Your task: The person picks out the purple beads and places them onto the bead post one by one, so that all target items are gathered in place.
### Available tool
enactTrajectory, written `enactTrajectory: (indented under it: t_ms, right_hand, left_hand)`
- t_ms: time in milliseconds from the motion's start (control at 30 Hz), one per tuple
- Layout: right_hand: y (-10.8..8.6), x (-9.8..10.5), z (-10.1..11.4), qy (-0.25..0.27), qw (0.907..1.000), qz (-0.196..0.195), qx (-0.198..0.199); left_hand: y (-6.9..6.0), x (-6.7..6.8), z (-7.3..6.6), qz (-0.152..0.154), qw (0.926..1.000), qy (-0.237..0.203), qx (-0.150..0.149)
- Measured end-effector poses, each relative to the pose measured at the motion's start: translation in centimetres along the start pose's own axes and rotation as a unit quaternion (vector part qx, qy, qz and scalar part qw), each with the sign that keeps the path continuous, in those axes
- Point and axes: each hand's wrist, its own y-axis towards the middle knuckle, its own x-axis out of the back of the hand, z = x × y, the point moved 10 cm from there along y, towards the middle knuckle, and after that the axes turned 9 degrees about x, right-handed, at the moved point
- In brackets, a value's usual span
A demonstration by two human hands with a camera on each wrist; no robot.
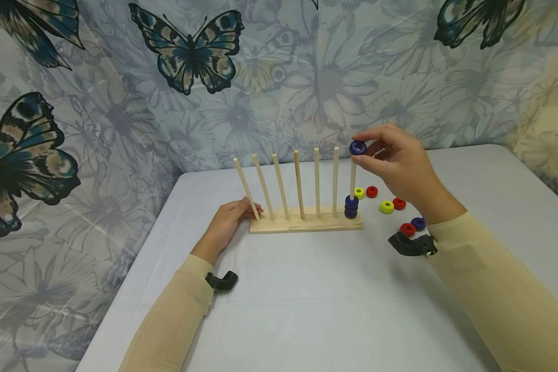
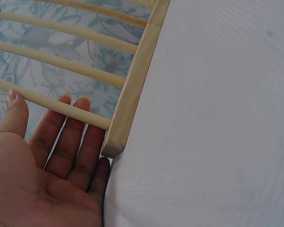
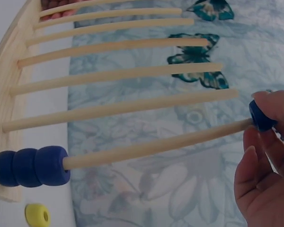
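1. In the head view, we see a pale wooden rack with seven upright round pegs on a white-covered table. Its rightmost peg carries three round dark-blue beads with centre holes, stacked at the base.
2. Here we also see the right hand pinching a fourth round dark-blue bead between thumb and fingers, right at that peg's top. The left hand is at the rack's other end, by the leftmost peg. Beyond the right end lie two yellow beads, three red beads and one loose blue bead.
3. In the left wrist view, we see the left hand's fingers relaxed and nearly straight behind the leftmost peg, its thumb tip against the wood.
4. In the right wrist view, we see the three stacked beads touching one another, and the pinched bead at the peg's tip; we cannot tell whether the tip is inside its hole. A yellow bead shows below the stack.
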Motion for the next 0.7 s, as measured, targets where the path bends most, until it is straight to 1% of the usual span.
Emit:
enactTrajectory:
  t_ms: [300, 500, 700]
  right_hand:
    - [0.5, -0.4, -0.7, -0.011, 0.9996, 0.011, -0.025]
    - [0.6, -0.5, -1.3, 0.002, 0.9992, 0.01, -0.039]
    - [0.4, -1.0, -2.0, 0.005, 0.9986, 0.02, -0.048]
  left_hand:
    - [0.1, 0.1, 0.0, 0.0, 1.0, -0.002, -0.001]
    - [0.0, 0.0, -0.1, 0.001, 1.0, -0.003, -0.005]
    - [0.1, 0.0, 0.0, -0.002, 1.0, 0.004, -0.005]
